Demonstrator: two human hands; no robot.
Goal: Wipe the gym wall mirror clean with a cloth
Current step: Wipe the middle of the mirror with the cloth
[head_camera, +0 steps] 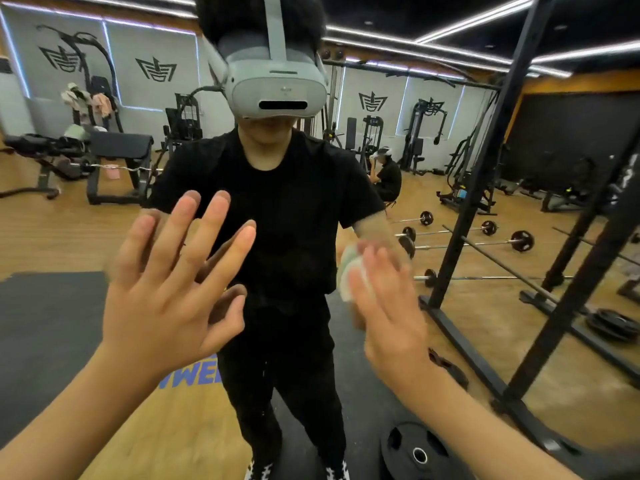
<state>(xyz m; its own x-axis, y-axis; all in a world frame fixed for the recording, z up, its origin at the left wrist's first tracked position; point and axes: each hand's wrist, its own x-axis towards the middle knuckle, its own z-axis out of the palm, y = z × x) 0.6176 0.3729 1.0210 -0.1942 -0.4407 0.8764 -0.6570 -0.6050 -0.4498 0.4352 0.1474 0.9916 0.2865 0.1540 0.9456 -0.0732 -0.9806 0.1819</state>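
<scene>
Head view: mirror [298, 188] fills the frame and I face it square on, my own reflection dead centre. Left hand [166, 292] at 8 o'clock, wide open, fingers spread and straight. The tips seem to meet their reflection, so I judge it braced on the glass, holding nothing. Right hand [391, 317] at 4 o'clock, blurred, fingers straight and flat, pressing the cloth [349, 271] against the glass. The cloth peeks out at 11 o'clock from that hand, just off frame centre. Can't tell whether the thumb hooks an edge. Cloth is white, bunched, small. I'd call it soft and light, with no stiffness, so it will fold or slide out from under flat fingers. Better to keep the palm and all the fingers over its middle, and pinch a corner if it creeps. Glass is rigid and slick, probably breakable, so even flat pressure and no jabbing with fingertips. My bare left palm may leave prints to redo. Barbells [519, 240] at 3 o'clock are reflections. Weight plate [415, 452] at 5 o'clock, real or reflected I can't tell.
</scene>
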